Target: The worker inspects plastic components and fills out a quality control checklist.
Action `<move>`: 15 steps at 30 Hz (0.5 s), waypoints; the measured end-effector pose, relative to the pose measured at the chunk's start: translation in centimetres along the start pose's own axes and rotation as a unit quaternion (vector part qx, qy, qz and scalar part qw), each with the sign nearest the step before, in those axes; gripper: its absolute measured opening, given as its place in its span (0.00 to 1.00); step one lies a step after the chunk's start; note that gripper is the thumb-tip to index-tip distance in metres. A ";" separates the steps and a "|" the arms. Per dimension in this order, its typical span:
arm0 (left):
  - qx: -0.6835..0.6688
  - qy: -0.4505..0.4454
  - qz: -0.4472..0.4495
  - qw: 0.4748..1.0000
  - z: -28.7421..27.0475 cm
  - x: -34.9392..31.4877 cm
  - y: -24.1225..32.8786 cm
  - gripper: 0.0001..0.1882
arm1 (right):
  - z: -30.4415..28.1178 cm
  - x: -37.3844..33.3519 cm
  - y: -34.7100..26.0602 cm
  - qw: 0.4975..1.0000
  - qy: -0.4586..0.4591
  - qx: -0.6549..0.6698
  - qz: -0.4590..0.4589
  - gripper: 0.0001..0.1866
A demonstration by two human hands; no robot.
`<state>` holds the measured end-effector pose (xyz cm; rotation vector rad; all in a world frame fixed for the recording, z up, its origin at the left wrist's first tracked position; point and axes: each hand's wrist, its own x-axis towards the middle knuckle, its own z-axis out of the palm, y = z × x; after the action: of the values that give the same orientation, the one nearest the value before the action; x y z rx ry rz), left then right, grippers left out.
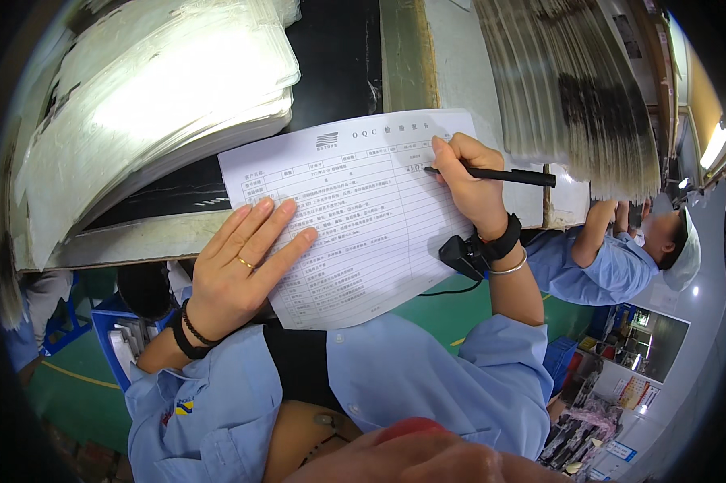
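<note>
our right hand (469,181) grips a black pen (496,174), fingers clamped around it, tip touching the upper right of a printed form sheet (355,217). our left hand (246,262) lies flat on the sheet's left edge, fingers spread, holding nothing. the sheet rests on the table edge (137,241), hanging over toward us. beside it sits a stack of clear plastic sheets (161,97), and a co-worker (620,266) bends nearby at right.

The form (363,217) lies on the table (137,237), sheet stacks (161,97) behind.
</note>
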<state>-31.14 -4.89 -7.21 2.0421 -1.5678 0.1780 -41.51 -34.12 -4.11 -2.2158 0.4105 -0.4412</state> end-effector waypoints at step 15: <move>-0.002 0.007 -0.003 1.000 -0.1 0.2 0.0 0.20 | 0.2 0.2 0.1 0.999 0.034 0.013 0.011 0.16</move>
<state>-31.06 -4.98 -7.06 2.0381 -1.5518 0.1846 -41.29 -34.15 -4.25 -2.1732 0.4619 -0.5085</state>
